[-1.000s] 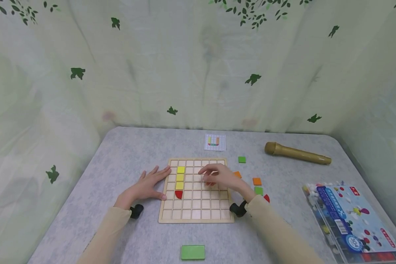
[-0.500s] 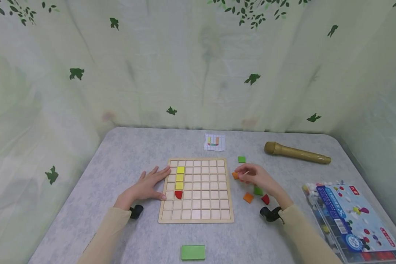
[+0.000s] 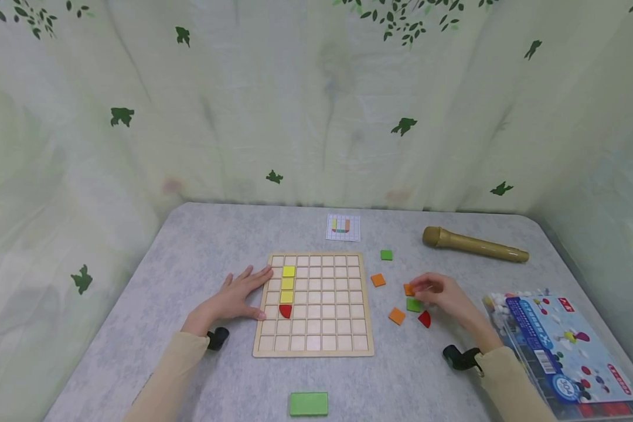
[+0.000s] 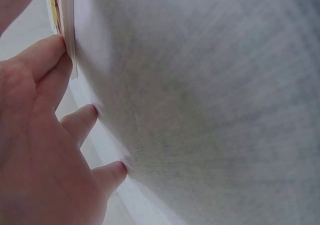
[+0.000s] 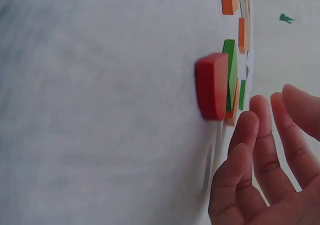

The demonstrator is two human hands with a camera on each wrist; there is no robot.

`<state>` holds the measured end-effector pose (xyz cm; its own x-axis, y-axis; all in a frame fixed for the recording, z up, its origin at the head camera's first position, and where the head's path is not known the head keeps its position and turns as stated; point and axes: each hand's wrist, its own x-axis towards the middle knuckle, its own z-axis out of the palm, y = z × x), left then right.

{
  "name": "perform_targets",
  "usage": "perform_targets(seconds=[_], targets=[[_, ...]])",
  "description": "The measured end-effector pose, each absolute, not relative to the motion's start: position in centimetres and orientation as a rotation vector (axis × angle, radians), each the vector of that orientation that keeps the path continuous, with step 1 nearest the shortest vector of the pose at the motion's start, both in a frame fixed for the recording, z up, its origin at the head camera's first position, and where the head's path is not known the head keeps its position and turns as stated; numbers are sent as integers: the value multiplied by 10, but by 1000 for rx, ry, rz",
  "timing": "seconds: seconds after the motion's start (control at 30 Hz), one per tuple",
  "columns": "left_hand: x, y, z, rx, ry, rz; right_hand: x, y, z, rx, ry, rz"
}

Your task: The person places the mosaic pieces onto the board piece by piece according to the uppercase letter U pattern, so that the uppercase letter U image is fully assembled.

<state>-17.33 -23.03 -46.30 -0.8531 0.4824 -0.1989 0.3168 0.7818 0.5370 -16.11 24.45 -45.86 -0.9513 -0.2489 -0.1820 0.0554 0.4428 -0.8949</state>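
A wooden grid board (image 3: pixel 322 356) lies mid-table, with a column of yellow square tiles (image 3: pixel 287 284) and a red quarter-round tile (image 3: pixel 285 311) below them. My left hand (image 3: pixel 234 302) rests with spread fingers at the board's left edge; in the left wrist view, fingertips (image 4: pixel 59 44) touch that edge. Off the board's right side, my right hand (image 3: pixel 440 296) hovers with fingers loosely bent at an orange square tile (image 3: pixel 408 289), partly hiding it. A green tile (image 3: pixel 414 305) and another red quarter-round tile (image 5: pixel 212 87) are close by. Nothing shows between the right thumb and fingers.
Other orange tiles (image 3: pixel 378 280) and a green tile (image 3: pixel 387 255) lie right of the board. A pattern card (image 3: pixel 343 227) is behind it. A brown microphone-shaped object (image 3: pixel 475 244) lies back right, a boxed kit (image 3: pixel 575 351) front right, a green block (image 3: pixel 308 404) in front.
My right hand has moved from above the board out to the right, past one orange tile to another. The left hand stays at the board's edge.
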Motion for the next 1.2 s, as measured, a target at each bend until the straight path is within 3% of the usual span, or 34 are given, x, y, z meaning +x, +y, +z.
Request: perform_targets(seconds=[0.23, 0.67, 1.2], targets=[[-174, -231, -463, 617, 2647, 708, -158, 247, -461, -108, 2438, -1429], [-173, -231, -463, 622, 2650, 710, -157, 235, -467, -279, 2658, -1175], [-173, -231, -463, 603, 2639, 715, -160, 233, -455, -237, 2479, -1353]])
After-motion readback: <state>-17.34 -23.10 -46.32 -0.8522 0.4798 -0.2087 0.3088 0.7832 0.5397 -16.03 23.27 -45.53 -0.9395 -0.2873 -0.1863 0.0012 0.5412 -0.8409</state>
